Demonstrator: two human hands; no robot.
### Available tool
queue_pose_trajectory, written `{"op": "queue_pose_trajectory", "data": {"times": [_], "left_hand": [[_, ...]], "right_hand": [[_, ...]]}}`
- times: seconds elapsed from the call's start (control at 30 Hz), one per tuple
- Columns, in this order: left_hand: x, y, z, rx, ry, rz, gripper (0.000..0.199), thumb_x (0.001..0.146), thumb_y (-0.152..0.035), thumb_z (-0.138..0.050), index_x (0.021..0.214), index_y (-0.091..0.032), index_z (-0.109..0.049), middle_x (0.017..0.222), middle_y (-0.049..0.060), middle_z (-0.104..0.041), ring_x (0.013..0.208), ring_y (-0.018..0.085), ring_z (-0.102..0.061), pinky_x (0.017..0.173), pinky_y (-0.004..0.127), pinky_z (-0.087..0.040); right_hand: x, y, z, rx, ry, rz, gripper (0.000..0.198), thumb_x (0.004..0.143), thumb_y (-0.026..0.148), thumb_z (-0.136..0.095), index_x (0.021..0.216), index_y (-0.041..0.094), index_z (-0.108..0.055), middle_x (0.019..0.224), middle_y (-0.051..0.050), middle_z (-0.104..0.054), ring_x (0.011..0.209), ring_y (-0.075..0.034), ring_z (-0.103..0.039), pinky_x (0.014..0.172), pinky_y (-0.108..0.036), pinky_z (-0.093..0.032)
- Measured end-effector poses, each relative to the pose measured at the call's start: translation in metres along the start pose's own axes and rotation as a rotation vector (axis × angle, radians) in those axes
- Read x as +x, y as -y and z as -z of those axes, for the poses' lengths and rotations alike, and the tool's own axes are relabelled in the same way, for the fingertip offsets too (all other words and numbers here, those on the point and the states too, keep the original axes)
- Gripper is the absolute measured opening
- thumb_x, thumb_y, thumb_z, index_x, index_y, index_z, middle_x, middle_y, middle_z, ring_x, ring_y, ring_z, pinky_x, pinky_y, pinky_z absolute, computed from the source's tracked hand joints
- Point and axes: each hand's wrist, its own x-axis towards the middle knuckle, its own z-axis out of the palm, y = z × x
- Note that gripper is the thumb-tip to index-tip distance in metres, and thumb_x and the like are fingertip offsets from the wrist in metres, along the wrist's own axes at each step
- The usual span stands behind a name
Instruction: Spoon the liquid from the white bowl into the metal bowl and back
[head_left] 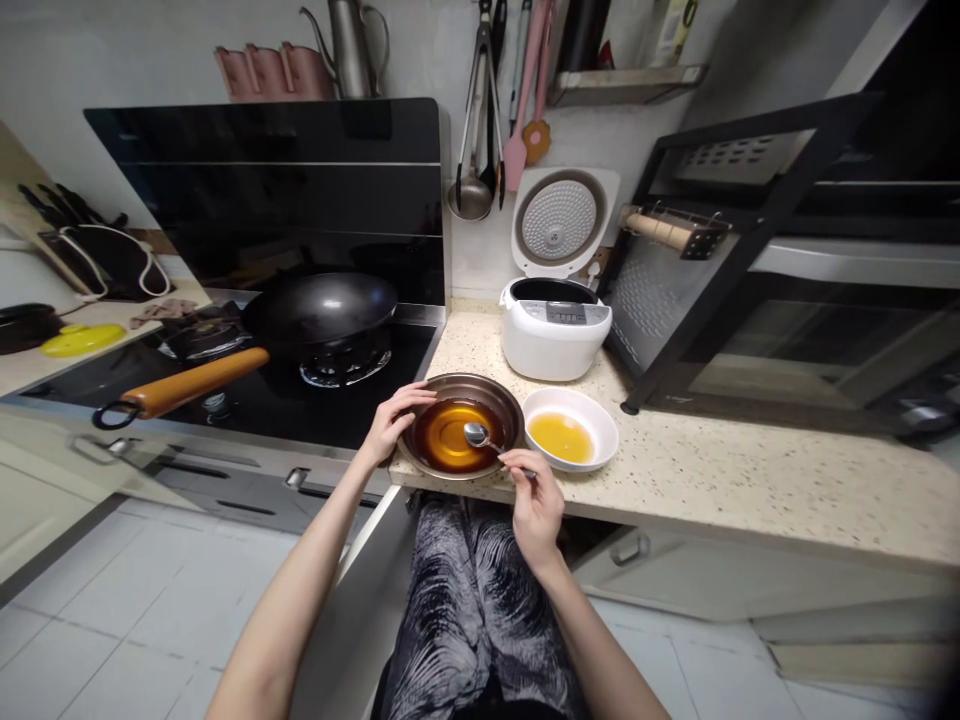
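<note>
A metal bowl (512,400) with clear amber-brown liquid in it sits at the counter's front edge, close to the stove. My left hand (392,420) grips its left rim, with the fingers laid over the edge. In my right hand (538,505) is a metal spoon (477,435), pinched by the handle. The spoon's head is over the liquid in the bowl; whether it touches the surface I cannot tell. Just right of the metal bowl stands a white bowl (609,440) holding a shallow yellow liquid.
Behind the bowls is a white rice cooker (556,345) with its lid raised. A black wok (322,310) rests on the stove, its wooden handle (199,382) pointing toward the front left. A black rack (645,385) with an oven stands to the right. Utensils (480,120) hang on the wall.
</note>
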Motion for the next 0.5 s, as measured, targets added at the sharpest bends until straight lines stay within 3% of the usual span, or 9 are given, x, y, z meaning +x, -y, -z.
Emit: {"op": "queue_pose_trajectory", "data": {"times": [0.37,0.5], "left_hand": [[-0.0003,0.0036,-0.0007,0.001,-0.003,0.002,0.039,0.097,-0.041,-0.057,0.120,-0.020,-0.080,0.129,0.014,-0.076,0.141,0.039,-0.054,0.121,0.064,-0.035],[-0.0003,0.0027,-0.0013,0.000,-0.013,0.007,0.040,0.097,-0.044,-0.057,0.120,-0.020,-0.080,0.128,0.014,-0.076,0.141,0.039,-0.054,0.121,0.064,-0.035]], "right_hand": [[0.0006,-0.0043,0.0013,-0.034,0.030,-0.062,0.017,0.103,0.023,-0.054,0.095,0.022,-0.069,0.094,-0.004,-0.075,0.092,-0.018,-0.071,0.085,-0.034,-0.058],[0.0000,-0.0035,-0.0013,0.028,-0.010,-0.115,0.016,0.103,0.025,-0.056,0.095,0.022,-0.069,0.093,-0.004,-0.074,0.087,-0.016,-0.069,0.079,-0.030,-0.057]]}}
